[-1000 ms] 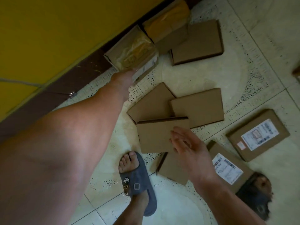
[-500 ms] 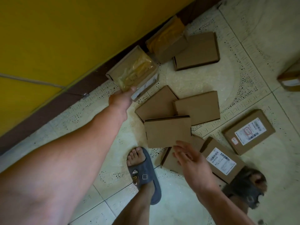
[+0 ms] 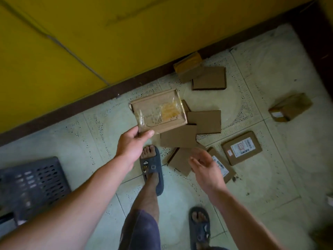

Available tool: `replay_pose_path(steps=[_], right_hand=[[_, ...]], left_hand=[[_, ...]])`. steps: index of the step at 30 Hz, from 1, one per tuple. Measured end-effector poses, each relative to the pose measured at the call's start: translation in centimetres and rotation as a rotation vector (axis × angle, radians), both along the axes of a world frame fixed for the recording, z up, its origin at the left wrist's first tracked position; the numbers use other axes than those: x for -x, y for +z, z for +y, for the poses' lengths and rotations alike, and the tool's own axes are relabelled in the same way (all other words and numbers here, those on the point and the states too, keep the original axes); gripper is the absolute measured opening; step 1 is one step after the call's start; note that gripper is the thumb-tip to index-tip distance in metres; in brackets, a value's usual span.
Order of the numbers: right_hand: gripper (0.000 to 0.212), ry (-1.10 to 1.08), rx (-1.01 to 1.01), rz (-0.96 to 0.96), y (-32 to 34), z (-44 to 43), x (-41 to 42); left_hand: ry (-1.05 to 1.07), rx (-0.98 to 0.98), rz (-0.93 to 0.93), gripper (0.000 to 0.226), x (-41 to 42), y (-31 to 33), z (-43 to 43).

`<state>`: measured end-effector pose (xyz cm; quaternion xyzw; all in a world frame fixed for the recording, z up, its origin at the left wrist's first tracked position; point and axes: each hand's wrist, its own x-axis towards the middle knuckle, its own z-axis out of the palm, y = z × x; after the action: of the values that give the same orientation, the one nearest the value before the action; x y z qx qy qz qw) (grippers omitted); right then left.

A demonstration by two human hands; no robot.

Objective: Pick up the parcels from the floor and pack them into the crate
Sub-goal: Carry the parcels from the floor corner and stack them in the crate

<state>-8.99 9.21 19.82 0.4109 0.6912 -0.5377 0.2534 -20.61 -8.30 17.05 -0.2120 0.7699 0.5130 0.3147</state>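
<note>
Left hand (image 3: 132,141) pinches a flat brown cardboard parcel wrapped in clear tape (image 3: 158,112) at centre frame.
Its thumb lies on top of the parcel's lower-left corner, with the fingers underneath. The right hand (image 3: 205,166), lower centre-right, is spread loose and holds nothing, above scattered plain brown cardboard parcels (image 3: 178,136). A dark perforated plastic crate (image 3: 34,181) sits at lower left.

I see the left hand (image 3: 132,144) pinching a taped parcel (image 3: 158,112) above the floor; right hand (image 3: 205,166) loose over scattered parcels (image 3: 180,139), crate (image 3: 34,179) at left.
</note>
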Motion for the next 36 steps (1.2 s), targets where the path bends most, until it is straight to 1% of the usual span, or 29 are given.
replay_pose_path(steps=[4, 9, 12, 15, 17, 18, 20, 21, 23, 25, 28, 29, 32, 34, 36], right_hand=[[0.053, 0.072, -0.014, 0.121, 6.4, 1.9, -3.7], [0.059, 0.198, -0.004, 0.237, 14.1, 3.3, -10.0], [0.057, 0.271, 0.025, 0.293, 18.5, 3.2, -13.3], [0.047, 0.37, 0.065, 0.365, 22.9, 2.2, -15.9], [0.041, 0.458, 0.095, 0.426, 26.0, 0.9, -16.9], [0.04, 0.5, 0.107, 0.448, 27.1, 0.1, -17.4], [0.034, 0.548, 0.124, 0.47, 28.9, -2.0, -18.1], [0.036, 0.569, 0.125, 0.477, 29.6, -3.2, -18.3], [0.045, 0.636, 0.099, 0.493, 30.9, -5.9, -18.7], [0.044, 0.712, 0.077, 0.519, 32.1, -9.2, -19.1], [0.035, 0.817, 0.064, 0.57, 33.7, -15.1, -20.1], [0.033, 0.844, 0.062, 0.579, 34.2, -17.2, -20.6], [0.025, 0.902, 0.087, 0.594, 35.5, -23.6, -22.7], [0.025, 0.933, 0.103, 0.592, 35.9, -28.1, -24.5], [0.028, 0.947, 0.129, 0.584, 36.4, -32.6, -26.5]], left_hand=[[0.028, 0.015, 0.068, 0.01, -6.7, 7.4, -0.3], [0.075, 0.03, 0.119, 0.013, -16.1, 16.4, -0.7], [0.143, 0.019, 0.14, 0.006, -21.7, 21.7, -0.9], [0.197, 0.008, 0.145, 0.016, -26.5, 25.7, -1.7], [0.253, -0.002, 0.137, 0.012, -28.5, 28.0, -3.0], [0.276, 0.001, 0.135, 0.016, -29.6, 29.0, -3.8], [0.336, 0.003, 0.152, 0.034, -31.6, 30.9, -5.9], [0.374, 0.003, 0.162, 0.034, -32.5, 32.1, -7.0], [0.462, 0.005, 0.178, 0.026, -34.4, 34.0, -9.6], [0.559, 0.011, 0.183, 0.025, -36.5, 35.6, -12.3], [0.698, 0.021, 0.193, 0.043, -39.9, 37.3, -17.1], [0.739, 0.028, 0.203, 0.045, -41.1, 37.8, -18.7], [0.817, 0.041, 0.231, 0.037, -44.9, 39.3, -23.9], [0.855, 0.021, 0.254, 0.031, -47.6, 39.9, -27.5], [0.903, 0.022, 0.272, 0.033, -50.3, 40.4, -31.3]])
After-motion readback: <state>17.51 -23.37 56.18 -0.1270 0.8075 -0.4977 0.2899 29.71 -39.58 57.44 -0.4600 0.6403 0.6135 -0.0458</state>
